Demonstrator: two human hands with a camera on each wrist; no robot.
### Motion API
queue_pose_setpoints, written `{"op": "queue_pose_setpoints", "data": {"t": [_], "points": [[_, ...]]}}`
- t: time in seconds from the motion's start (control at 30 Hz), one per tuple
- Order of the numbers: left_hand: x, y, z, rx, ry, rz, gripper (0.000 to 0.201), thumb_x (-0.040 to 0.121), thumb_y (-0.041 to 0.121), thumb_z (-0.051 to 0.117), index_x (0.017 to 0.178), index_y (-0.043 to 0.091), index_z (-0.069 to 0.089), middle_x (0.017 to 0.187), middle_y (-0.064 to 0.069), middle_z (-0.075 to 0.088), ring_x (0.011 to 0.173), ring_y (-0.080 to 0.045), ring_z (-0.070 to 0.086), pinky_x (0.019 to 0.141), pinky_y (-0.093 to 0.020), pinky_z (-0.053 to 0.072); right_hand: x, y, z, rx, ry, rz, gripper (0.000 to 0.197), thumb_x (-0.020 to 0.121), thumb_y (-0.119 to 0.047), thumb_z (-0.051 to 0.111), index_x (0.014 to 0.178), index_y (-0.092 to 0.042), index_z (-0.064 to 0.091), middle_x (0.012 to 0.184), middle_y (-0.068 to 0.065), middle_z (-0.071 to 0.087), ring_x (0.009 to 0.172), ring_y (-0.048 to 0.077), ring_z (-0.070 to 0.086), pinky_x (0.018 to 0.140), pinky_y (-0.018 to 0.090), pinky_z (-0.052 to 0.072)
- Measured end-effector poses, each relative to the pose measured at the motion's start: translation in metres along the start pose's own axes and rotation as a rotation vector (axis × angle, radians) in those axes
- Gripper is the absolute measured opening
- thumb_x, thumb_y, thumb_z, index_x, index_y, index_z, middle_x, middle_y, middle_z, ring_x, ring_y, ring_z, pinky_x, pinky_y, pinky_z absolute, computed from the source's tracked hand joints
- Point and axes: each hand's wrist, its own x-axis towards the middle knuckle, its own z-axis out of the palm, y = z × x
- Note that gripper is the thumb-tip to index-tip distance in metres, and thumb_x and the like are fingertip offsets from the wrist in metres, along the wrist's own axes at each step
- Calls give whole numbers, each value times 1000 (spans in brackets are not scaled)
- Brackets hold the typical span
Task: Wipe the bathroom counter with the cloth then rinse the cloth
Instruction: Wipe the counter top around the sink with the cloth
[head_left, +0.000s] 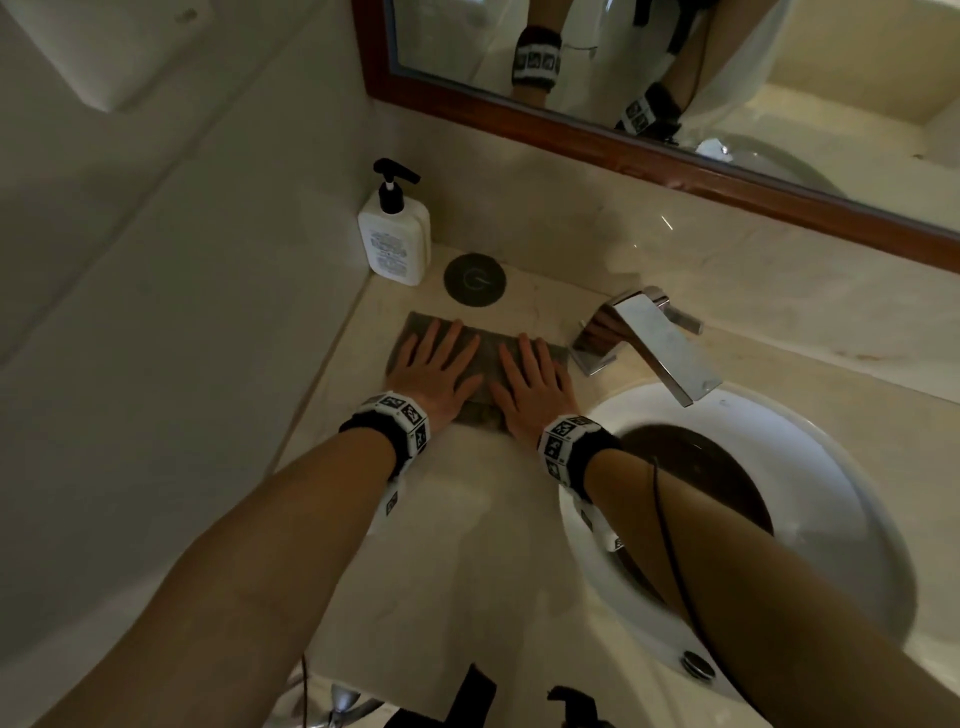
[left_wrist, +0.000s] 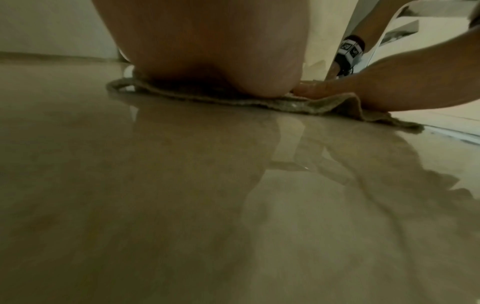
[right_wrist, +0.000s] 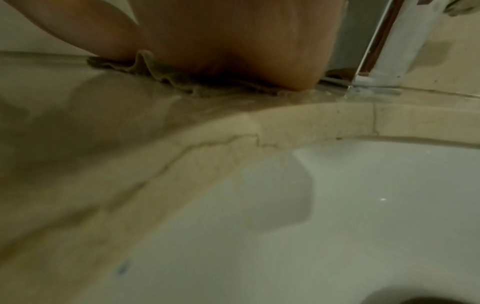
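Note:
A grey cloth (head_left: 485, 347) lies spread flat on the beige marble counter (head_left: 441, 545), left of the faucet. My left hand (head_left: 434, 366) presses flat on its left half with straight, spread fingers. On the right half my right hand (head_left: 530, 387) lies flat beside it, fingers straight. In the left wrist view the heel of my left hand (left_wrist: 207, 61) bears down on the cloth (left_wrist: 298, 105) over the glossy counter. In the right wrist view my right hand (right_wrist: 233, 47) sits on the rumpled cloth edge (right_wrist: 161, 74), just beyond the sink rim (right_wrist: 259, 127).
A chrome faucet (head_left: 649, 338) stands right of the cloth over the white sink (head_left: 831, 519). A white pump bottle (head_left: 395, 234) and a dark round disc (head_left: 474, 279) sit behind the cloth near the wall corner. A wood-framed mirror (head_left: 623, 140) hangs above.

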Motion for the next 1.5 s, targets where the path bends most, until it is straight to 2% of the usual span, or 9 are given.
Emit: {"op": "queue_pose_setpoints", "data": {"t": [0.2,0.33,0.7,0.83,0.97,1.07,1.2,1.33,1.5], "points": [[2,2,2,6,-11,-5,61,99,55,15,152,33,-4,162,2,-11,148,-24,-9,119,-44,-2,-7,-3,1,-6,20,-1,80,85,-59,-9,155,-23,3,163,7,-4,149,26,-6,118,42,-3],[-13,9,5,-1,-12,4,61,99,55,15,152,32,-5,161,2,-13,148,-24,-11,118,-43,-4,-24,-5,1,-5,-3,-5,83,82,-61,-14,155,-23,0,163,7,-6,149,26,-8,118,42,-5],[-89,51,30,-12,-64,-103,64,98,57,16,151,33,-10,161,1,-16,147,-25,-14,119,-45,-4,-94,1,17,14,-62,-80,64,101,-53,19,154,-26,-5,162,5,-14,148,24,-14,118,40,-8],[-111,54,37,-11,-69,-144,78,79,64,-12,151,34,-9,161,1,-15,148,-26,-11,119,-46,0,-100,-9,16,63,-115,-82,63,100,-53,20,154,-30,-5,160,6,-20,147,27,-18,120,46,-7],[-115,46,36,-23,-73,-167,73,83,61,-10,151,36,-9,161,3,-15,148,-25,-11,119,-45,1,-104,-19,25,46,-127,-89,59,99,-56,15,152,-39,-8,161,4,-19,146,30,-20,119,50,-6],[-111,36,36,-31,-67,-180,59,97,53,7,150,36,-11,160,4,-18,148,-23,-14,119,-45,-1,-99,-24,28,2,-83,-122,64,93,-61,3,152,-38,-6,162,5,-15,147,31,-17,119,50,-5],[-98,19,32,-46,-19,-195,69,86,59,-6,151,36,-8,161,5,-13,148,-22,-10,119,-45,0,-78,-31,25,34,-82,-128,61,99,-58,14,152,-39,-8,161,1,-18,147,27,-20,119,47,-8],[-74,-4,19,-106,-25,-194,58,100,52,15,150,37,-9,160,7,-17,148,-19,-14,119,-42,-5,-45,-39,19,40,-68,-116,61,98,-59,14,152,-39,-7,161,0,-17,147,26,-20,119,47,-7],[-38,-36,9,-104,-29,-174,57,99,53,13,149,39,-12,160,8,-19,147,-19,-16,119,-42,-7,1,-48,10,-13,-65,-107,62,98,-59,15,152,-36,-6,162,3,-14,148,30,-15,119,49,-4]]}}
